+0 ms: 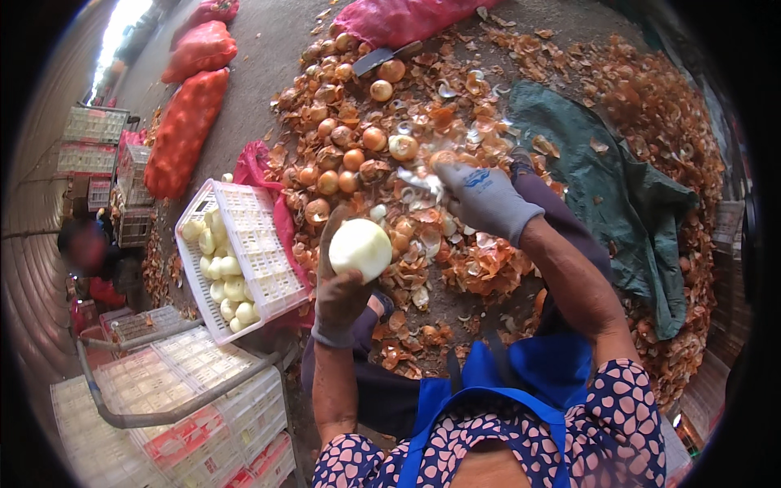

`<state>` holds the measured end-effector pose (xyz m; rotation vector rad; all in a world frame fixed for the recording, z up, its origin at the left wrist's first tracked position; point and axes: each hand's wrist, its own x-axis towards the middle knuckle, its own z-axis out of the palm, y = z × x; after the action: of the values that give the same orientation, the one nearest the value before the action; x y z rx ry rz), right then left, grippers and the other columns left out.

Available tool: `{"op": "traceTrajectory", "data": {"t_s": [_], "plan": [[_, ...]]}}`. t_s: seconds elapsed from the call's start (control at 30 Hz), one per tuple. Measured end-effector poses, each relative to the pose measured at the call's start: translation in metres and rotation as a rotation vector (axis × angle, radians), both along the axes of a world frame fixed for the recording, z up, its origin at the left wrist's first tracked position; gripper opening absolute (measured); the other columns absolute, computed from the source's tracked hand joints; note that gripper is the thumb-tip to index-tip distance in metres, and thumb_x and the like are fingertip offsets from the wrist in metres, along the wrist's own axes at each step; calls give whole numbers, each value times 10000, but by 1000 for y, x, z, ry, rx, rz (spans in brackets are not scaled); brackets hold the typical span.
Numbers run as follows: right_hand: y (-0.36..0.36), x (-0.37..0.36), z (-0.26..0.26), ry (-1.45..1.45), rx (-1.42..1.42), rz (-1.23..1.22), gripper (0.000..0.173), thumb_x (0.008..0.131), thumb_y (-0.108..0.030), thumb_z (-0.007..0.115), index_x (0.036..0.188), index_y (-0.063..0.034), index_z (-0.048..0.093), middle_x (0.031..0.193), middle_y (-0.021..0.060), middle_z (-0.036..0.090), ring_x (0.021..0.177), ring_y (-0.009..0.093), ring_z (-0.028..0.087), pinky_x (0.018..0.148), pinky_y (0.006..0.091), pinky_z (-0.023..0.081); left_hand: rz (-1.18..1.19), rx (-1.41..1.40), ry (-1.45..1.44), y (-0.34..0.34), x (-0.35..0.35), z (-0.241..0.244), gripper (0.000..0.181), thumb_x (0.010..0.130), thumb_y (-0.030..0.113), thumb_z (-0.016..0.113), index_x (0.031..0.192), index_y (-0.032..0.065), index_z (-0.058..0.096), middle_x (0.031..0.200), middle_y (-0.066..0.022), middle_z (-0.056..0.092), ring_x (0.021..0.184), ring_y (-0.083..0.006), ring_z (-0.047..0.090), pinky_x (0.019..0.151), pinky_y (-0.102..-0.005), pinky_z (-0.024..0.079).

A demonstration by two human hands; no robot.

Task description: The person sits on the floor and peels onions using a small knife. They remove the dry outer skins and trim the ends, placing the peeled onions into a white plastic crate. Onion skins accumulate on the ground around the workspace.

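Note:
My left hand [338, 290], in a soiled grey work glove, holds a large peeled white onion [360, 251]. My right hand [479, 192], in a grey glove with a blue print, is held low over the onion skins, at an unpeeled onion [443, 160]; blur hides whether its fingers grip anything. White peelings [421, 182] lie just left of it. Unpeeled brown onions [354, 160] are spread over loose skins on the ground. Left of my left hand, a tilted white plastic crate [271, 244] contains several peeled onions [230, 266].
A broad metal blade with a handle [373, 61] lies beside a pink mesh sack [409, 21]. Full red mesh sacks [186, 131] lie at upper left. Stacked crates [201, 390] and a bent metal rail [183, 415] stand at lower left, a person [91, 250] beyond. Green sheeting [586, 177] covers ground at right.

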<state>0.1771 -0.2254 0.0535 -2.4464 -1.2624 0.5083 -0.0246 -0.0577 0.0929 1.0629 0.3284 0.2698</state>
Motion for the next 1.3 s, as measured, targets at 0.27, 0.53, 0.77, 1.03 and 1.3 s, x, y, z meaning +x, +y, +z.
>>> {"op": "traceTrajectory", "data": {"t_s": [0.27,0.53,0.77,1.03,1.3], "plan": [[3,-9,0,111,141,90,203,897,-171,576,1030,-22,540,930,169,634,832,348,663,702,441,529,113,-1042,-210,22,8,-35,661,857,435,698,1326,16,494,1344,-257,510,1296,-439,451,1074,-564,420],[10,-25,5,128,96,201,385,914,-222,574,1224,-7,491,1017,189,641,916,351,656,732,435,525,430,-971,-81,22,10,-53,618,802,457,729,1237,51,561,1197,-186,613,1134,-431,570,1008,-607,457],[9,-17,-14,171,83,247,327,845,-163,604,1134,-32,528,987,199,621,951,383,615,792,458,486,473,-995,65,43,-5,-60,635,758,499,736,1202,81,561,1141,-206,607,1037,-451,589,907,-603,516],[4,-23,-14,132,49,297,344,841,-171,636,1149,-42,553,1008,173,635,934,364,627,786,429,500,969,-70,69,177,-135,-34,704,864,497,667,1339,42,418,1230,-168,525,1037,-293,591,750,-455,603],[1,-21,-1,171,-113,236,402,859,-180,637,1224,-40,541,1048,193,638,950,368,635,795,419,508,1373,1576,1058,297,-153,-110,688,870,414,686,1350,-27,465,1287,-218,535,1183,-364,521,1004,-440,421]]}}
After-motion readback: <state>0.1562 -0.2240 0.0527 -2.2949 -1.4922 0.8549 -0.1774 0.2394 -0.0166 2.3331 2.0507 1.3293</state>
